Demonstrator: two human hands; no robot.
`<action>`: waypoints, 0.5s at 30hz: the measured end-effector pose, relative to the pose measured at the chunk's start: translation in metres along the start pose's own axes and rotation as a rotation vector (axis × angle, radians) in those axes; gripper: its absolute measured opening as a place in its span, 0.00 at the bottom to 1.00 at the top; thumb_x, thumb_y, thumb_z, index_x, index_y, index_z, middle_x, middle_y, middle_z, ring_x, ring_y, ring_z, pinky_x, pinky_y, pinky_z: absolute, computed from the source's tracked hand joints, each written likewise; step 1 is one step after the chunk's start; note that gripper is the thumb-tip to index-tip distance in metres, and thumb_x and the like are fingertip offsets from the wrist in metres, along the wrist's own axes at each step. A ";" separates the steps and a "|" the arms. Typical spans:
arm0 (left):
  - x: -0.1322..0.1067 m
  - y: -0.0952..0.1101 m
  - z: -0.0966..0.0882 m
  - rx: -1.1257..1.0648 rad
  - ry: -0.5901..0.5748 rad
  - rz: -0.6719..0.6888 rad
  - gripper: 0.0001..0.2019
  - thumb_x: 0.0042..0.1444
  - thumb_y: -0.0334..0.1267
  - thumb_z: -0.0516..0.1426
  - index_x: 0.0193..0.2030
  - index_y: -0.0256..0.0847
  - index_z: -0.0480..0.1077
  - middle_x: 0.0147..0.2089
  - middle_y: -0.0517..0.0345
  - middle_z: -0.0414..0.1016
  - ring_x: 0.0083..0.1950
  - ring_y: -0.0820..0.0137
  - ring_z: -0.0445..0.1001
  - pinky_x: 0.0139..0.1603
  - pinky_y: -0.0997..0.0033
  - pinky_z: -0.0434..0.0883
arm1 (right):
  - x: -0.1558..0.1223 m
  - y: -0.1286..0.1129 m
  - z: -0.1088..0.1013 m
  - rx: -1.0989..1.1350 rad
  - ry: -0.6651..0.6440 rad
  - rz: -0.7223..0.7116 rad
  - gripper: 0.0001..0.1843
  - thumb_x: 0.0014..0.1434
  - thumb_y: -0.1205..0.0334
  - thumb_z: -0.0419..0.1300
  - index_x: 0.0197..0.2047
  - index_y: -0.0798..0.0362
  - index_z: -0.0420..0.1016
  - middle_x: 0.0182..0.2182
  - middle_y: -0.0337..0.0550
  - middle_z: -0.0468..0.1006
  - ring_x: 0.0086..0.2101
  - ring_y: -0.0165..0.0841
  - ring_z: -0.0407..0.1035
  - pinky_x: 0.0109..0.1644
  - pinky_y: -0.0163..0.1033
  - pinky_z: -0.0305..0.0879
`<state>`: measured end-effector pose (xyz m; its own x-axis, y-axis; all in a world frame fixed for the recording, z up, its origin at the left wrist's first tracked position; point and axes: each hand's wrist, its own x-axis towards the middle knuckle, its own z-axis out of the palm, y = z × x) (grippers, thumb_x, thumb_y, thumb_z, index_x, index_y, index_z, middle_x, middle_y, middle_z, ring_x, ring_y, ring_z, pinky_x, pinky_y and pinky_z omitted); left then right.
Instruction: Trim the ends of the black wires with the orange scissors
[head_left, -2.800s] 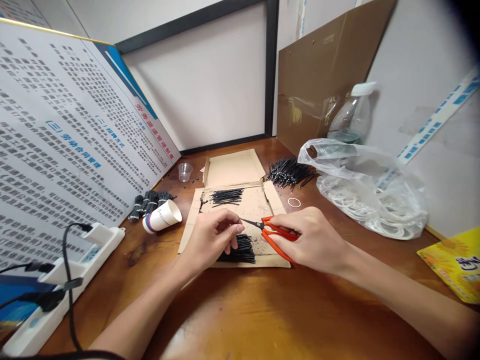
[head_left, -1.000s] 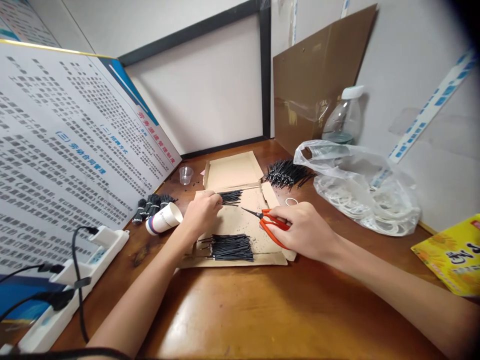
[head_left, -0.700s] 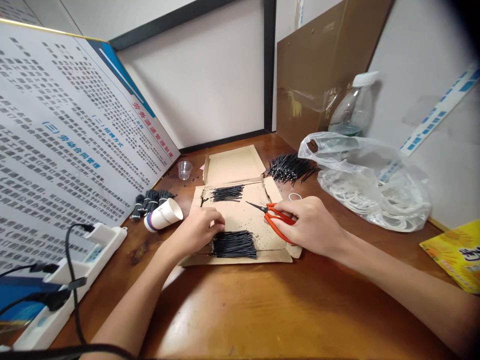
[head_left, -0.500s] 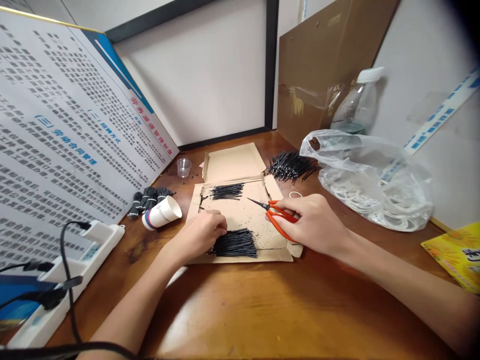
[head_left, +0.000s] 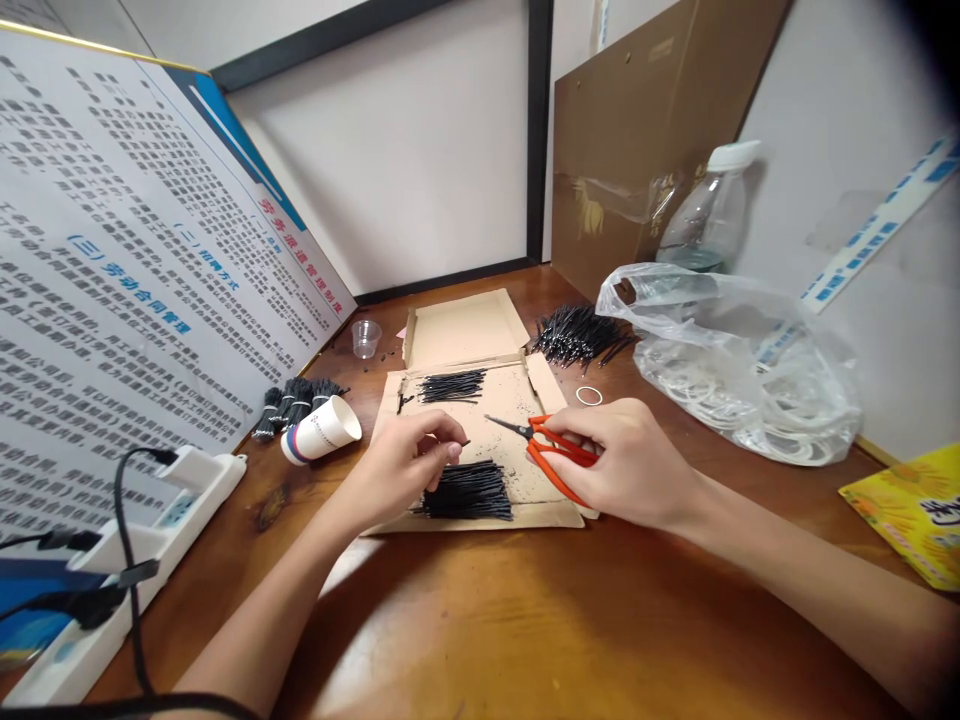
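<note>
My right hand [head_left: 626, 462] is closed around the orange handles of small pointed scissors [head_left: 551, 440], whose dark blades point left over the cardboard. My left hand [head_left: 412, 455] pinches a thin black wire piece [head_left: 466, 443]; only its short end shows past the fingertips. Just below that hand, a neat row of short black wire pieces [head_left: 472, 492] lies on the opened cardboard box [head_left: 517, 400]. Farther back on the cardboard is a smaller row of black wire pieces [head_left: 452, 386]. Dark crumbs are scattered between the rows.
A loose heap of black wires [head_left: 577, 335] lies behind right, near a white ring [head_left: 589, 396] and a clear plastic bag [head_left: 742, 370]. At left are tied black bundles [head_left: 296, 405], a tipped paper cup [head_left: 322, 430], a clear cup [head_left: 367, 339] and a power strip [head_left: 180, 515].
My left hand has risen off the near row, and a black wire end now shows at its fingertips. The scissors have shifted slightly left and down.
</note>
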<state>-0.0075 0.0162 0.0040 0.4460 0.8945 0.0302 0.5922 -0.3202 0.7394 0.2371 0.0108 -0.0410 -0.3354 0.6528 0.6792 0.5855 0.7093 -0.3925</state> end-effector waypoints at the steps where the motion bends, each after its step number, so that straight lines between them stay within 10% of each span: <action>1: 0.000 0.001 0.001 -0.072 -0.004 -0.007 0.03 0.60 0.33 0.55 0.38 0.37 0.70 0.29 0.61 0.71 0.20 0.80 0.65 0.20 0.78 0.62 | -0.001 -0.002 0.000 0.007 -0.016 -0.008 0.11 0.56 0.63 0.58 0.27 0.58 0.77 0.15 0.35 0.66 0.17 0.24 0.54 0.23 0.33 0.51; 15: -0.004 0.011 0.010 -0.200 0.125 0.089 0.03 0.58 0.33 0.58 0.33 0.36 0.70 0.19 0.65 0.66 0.15 0.79 0.65 0.13 0.83 0.65 | -0.004 -0.007 0.002 0.060 -0.090 -0.031 0.10 0.56 0.65 0.56 0.30 0.59 0.79 0.16 0.37 0.69 0.17 0.25 0.55 0.23 0.35 0.51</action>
<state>0.0045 0.0061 0.0051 0.3970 0.9011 0.1746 0.4041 -0.3424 0.8482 0.2334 0.0038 -0.0426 -0.4192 0.6493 0.6345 0.5295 0.7426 -0.4101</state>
